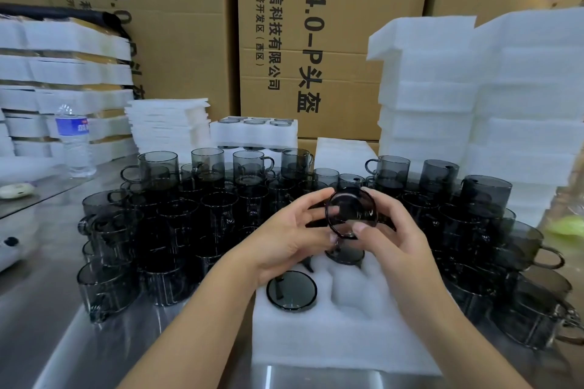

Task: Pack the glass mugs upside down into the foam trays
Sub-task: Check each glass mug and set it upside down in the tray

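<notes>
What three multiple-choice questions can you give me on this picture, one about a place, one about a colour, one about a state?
1. Where does the water bottle stand?
A. at the scene's far left
B. at the far right
C. in the person's hand

2. What colour are the glass mugs?
A. green
B. smoky grey
C. white

3. How is the held mug?
A. lying on its side
B. seated in a pocket
C. gripped above the foam tray

Answers:
1 A, it shows at the picture's left.
2 B, all look dark yet see-through.
3 C, the left hand and right hand both grip it.
</notes>
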Motion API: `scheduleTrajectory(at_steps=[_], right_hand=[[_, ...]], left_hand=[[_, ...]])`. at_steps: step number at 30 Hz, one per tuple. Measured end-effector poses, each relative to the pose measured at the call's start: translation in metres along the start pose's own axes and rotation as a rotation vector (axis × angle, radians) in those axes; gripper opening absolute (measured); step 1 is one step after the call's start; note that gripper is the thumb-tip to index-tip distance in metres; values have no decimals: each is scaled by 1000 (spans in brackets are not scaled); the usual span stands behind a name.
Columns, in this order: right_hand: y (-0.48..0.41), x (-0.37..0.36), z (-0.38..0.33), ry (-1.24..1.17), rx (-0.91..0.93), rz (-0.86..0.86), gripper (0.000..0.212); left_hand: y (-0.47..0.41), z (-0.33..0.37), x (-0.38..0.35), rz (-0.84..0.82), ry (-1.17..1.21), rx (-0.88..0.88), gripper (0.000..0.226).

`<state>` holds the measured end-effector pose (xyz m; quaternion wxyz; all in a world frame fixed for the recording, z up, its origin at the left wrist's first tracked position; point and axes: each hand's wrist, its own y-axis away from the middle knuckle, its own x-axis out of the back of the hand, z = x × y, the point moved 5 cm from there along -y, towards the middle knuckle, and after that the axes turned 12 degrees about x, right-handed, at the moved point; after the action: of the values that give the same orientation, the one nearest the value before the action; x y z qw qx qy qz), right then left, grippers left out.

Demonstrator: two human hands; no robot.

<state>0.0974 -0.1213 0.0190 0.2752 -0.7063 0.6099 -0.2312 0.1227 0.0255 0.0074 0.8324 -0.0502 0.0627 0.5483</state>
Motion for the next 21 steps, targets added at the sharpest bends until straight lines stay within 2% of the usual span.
scheduleTrajectory(at_steps=[3, 7, 10, 14, 17, 19, 21], right_hand=[[1, -3, -5, -4, 43, -47, 50], [1, -6, -7, 210, 79, -84, 52], [1, -4, -4, 184, 33, -29, 55], [0, 5, -1, 188, -30, 117, 66], [0, 8, 0, 237, -62, 166, 64], [-1, 6, 0, 244, -73, 148, 64], [-1, 4, -2, 260, -59, 121, 60]], left_hand=[[0, 0, 0, -44, 16, 2, 66], [2, 0, -4, -91, 42, -14, 57], [3, 1, -4, -75, 31, -15, 52], [1, 0, -1, 16, 50, 9, 25], [1, 1, -4, 12, 84, 19, 29], [3, 2, -5, 6, 31, 7, 41], [4, 3, -5, 13, -32, -13, 40]])
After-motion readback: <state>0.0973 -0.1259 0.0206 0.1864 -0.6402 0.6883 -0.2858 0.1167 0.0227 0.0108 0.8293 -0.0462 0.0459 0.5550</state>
